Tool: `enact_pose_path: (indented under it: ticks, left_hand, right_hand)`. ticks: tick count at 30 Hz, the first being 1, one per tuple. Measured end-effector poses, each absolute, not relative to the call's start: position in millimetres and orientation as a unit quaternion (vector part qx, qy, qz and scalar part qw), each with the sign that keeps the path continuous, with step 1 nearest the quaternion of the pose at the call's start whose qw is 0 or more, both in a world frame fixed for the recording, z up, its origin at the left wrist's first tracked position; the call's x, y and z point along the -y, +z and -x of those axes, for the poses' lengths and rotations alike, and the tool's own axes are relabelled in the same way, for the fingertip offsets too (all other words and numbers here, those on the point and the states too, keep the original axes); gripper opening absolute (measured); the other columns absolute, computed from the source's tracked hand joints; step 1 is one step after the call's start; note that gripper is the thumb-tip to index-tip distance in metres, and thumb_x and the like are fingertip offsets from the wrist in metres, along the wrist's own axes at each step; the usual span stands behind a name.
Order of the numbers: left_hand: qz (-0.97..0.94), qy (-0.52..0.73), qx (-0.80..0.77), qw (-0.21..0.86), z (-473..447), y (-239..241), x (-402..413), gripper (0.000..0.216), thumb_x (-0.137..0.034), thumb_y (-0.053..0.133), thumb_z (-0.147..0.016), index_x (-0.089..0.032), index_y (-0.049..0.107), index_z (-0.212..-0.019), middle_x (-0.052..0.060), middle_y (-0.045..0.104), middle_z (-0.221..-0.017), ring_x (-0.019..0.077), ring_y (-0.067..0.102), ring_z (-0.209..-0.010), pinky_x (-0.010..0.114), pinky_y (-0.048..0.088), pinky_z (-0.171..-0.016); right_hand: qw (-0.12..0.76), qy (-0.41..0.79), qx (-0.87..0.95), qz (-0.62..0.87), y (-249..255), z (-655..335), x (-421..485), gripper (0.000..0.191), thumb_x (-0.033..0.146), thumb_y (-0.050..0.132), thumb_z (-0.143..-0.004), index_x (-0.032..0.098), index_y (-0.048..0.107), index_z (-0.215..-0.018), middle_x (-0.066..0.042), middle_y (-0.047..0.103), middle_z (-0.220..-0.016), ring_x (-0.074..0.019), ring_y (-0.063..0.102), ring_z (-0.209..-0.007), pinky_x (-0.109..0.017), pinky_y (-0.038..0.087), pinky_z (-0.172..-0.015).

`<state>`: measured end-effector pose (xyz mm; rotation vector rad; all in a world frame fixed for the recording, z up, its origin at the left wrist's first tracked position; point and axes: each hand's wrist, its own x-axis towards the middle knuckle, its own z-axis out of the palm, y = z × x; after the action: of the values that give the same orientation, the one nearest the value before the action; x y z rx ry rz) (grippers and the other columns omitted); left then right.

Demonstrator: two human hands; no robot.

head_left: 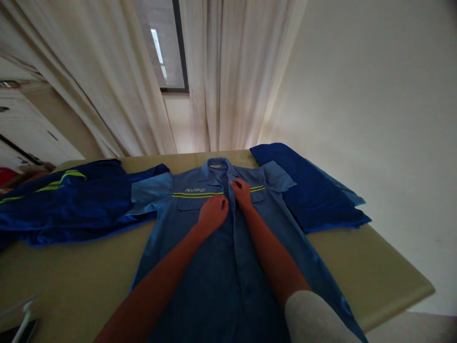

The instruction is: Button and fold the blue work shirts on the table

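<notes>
A blue short-sleeved work shirt (207, 247) lies face up in front of me, its collar at the far end. Yellow stripes and the letters NJPC cross its chest, and the front is parted below the collar. My left hand (213, 212) is closed at the left front edge, just under the stripe. Slightly farther up, my right hand (242, 191) pinches the right front edge near the collar. Fingers of both hands are curled on the placket; the exact bit of cloth or button between them is too small to make out.
The shirt rests on a tan-covered table (82, 281). Dark blue garments (107, 205) with yellow stripes lie at left, and folded dark blue clothing (303, 190) at right. Beige curtains (235, 71) hang behind; a white wall (374, 119) stands right. A white object (26, 314) is at lower left.
</notes>
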<state>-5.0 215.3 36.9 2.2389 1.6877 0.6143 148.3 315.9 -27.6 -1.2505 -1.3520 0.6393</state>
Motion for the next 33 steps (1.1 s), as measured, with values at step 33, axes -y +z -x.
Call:
enact_pose_path:
  ticks: [33]
  left_hand:
    - [-0.709,0.278,-0.630,0.148,7,-1,-283,0.015,-0.021,0.060,-0.099,-0.023,0.073,-0.105,0.007,0.076,-0.108,0.0236,0.069,-0.105,0.034,0.051,-0.096]
  right_hand:
    - [0.424,0.223,0.700,0.530,-27,-157,-319,0.022,0.038,0.073,-0.082,0.020,0.064,-0.074,-0.003,0.066,-0.082,-0.0166,0.058,-0.069,-0.030,0.050,-0.071]
